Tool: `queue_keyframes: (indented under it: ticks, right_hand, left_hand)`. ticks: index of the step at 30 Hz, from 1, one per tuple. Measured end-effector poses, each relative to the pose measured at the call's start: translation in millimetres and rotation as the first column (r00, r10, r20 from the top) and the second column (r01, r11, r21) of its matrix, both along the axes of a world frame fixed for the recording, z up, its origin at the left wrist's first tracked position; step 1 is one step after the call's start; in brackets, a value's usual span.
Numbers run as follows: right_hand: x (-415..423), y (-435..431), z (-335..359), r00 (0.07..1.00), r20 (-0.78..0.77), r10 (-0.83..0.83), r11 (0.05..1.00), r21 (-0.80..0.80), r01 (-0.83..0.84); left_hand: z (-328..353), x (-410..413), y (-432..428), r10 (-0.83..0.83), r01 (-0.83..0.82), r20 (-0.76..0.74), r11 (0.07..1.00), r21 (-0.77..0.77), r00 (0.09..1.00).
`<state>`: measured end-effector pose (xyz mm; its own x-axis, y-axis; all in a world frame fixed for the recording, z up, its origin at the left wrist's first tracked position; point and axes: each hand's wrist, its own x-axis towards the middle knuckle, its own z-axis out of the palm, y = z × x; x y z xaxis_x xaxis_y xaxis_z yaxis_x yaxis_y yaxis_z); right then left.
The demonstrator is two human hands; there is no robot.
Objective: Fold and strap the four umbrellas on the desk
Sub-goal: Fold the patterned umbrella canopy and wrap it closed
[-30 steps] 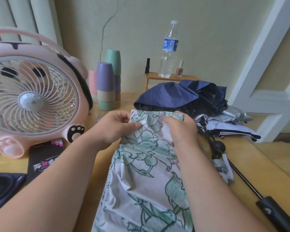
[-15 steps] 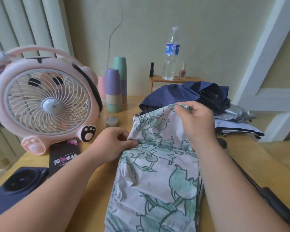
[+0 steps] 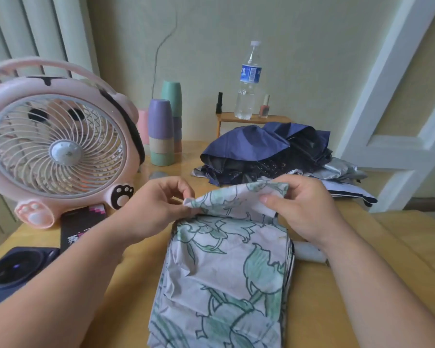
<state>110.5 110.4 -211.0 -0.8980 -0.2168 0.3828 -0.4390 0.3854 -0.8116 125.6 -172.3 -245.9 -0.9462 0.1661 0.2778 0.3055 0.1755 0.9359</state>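
Note:
A white umbrella with a green flower print [image 3: 226, 270] lies flattened on the wooden desk [image 3: 362, 285], running from the bottom edge toward the middle. My left hand [image 3: 158, 207] pinches the left corner of its far flap, and my right hand [image 3: 304, 204] pinches the right corner; the flap is lifted off the rest of the cloth. Behind them lies a heap of unfolded umbrellas: a navy one [image 3: 256, 146] on top, a silver one [image 3: 342, 172] and a white one with a dark edge [image 3: 349, 192] at the right. A white cylindrical handle [image 3: 309, 254] shows under my right wrist.
A pink desk fan [image 3: 58, 146] stands at the left, with a black box [image 3: 82, 227] and a dark device [image 3: 13, 270] in front of it. Stacked pastel cups [image 3: 162, 131] stand behind. A small wooden shelf [image 3: 251, 119] holds a water bottle [image 3: 248, 81] and nail polish bottles.
Both hands have moved to the far flap's corners and lifted it up and toward me. The camera view has shifted, so the black umbrella shaft at the right is out of sight.

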Motion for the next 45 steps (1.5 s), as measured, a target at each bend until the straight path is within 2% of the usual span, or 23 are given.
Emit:
queue_keyframes:
  ticks: [2,4,6,8,14,20,22,26,27,29,31,33,35,38,40,42,44,45]
  right_hand:
    - [17,4,2,0.992,-0.094,0.082,0.995,0.072,-0.075]
    - [38,7,-1,0.971,-0.158,0.181,0.970,0.190,-0.150]
    - [54,10,-12,0.959,-0.174,0.222,0.939,0.304,-0.162]
    - [64,15,-27,0.956,-0.167,0.241,0.906,0.393,-0.160]
    - [73,16,-51,0.905,-0.303,0.297,0.835,0.542,-0.093]
    - [81,13,-49,0.869,-0.332,0.367,0.765,0.640,-0.078]
    - [84,12,-46,0.861,-0.297,0.414,0.721,0.684,-0.110]
    - [86,8,-40,0.865,-0.226,0.448,0.657,0.739,-0.148]
    - [86,6,-38,0.865,-0.211,0.454,0.645,0.748,-0.156]
    - [85,2,-34,0.873,-0.167,0.458,0.624,0.760,-0.182]
    - [83,-2,-31,0.895,-0.084,0.439,0.616,0.753,-0.231]
    - [82,-3,-29,0.919,0.034,0.393,0.658,0.688,-0.307]
    - [81,-3,-23,0.924,0.155,0.350,0.727,0.577,-0.372]
    - [78,-3,-8,0.868,0.354,0.349,0.785,0.396,-0.477]
    - [65,-8,-4,0.923,0.271,0.273,0.872,0.335,-0.357]
    - [48,-23,-8,0.995,0.047,0.092,0.917,0.385,-0.103]
    - [36,-48,-13,0.992,-0.114,0.056,0.849,0.528,0.013]
    - [30,-58,-19,0.989,-0.107,0.102,0.791,0.612,-0.016]
  left_hand:
    - [3,6,-7,-0.087,0.085,-0.034,0.995,-0.060,0.996]
    - [6,12,-13,-0.113,0.097,-0.063,0.972,-0.214,0.992]
    - [10,19,-16,-0.155,0.101,-0.100,0.906,-0.411,0.983]
    - [11,26,-17,-0.198,0.117,-0.110,0.857,-0.503,0.974]
    - [4,51,-20,-0.186,0.086,-0.181,0.888,-0.451,0.966]
    - [-1,59,-29,-0.204,0.076,-0.191,0.848,-0.524,0.960]
    - [-4,60,-26,-0.194,0.063,-0.183,0.833,-0.549,0.964]
    - [6,65,-15,-0.174,0.136,-0.024,0.839,-0.527,0.984]
    - [5,65,-11,-0.165,0.093,-0.069,0.804,-0.587,0.984]
    - [-2,63,-2,-0.165,-0.035,-0.194,0.667,-0.744,0.967]
    - [-9,61,7,-0.192,-0.129,-0.279,0.560,-0.818,0.941]
    - [-9,60,12,-0.198,-0.182,-0.346,0.564,-0.805,0.917]
    - [-10,55,12,-0.226,-0.162,-0.355,0.592,-0.789,0.907]
    - [-13,48,12,-0.307,-0.047,-0.278,0.590,-0.806,0.910]
    - [-13,46,11,-0.320,0.015,-0.209,0.578,-0.816,0.924]
    - [-11,49,13,-0.317,0.068,-0.155,0.592,-0.803,0.936]
    - [-5,54,12,-0.320,0.139,-0.099,0.643,-0.753,0.942]
    - [-3,56,9,-0.322,0.164,-0.078,0.657,-0.736,0.943]
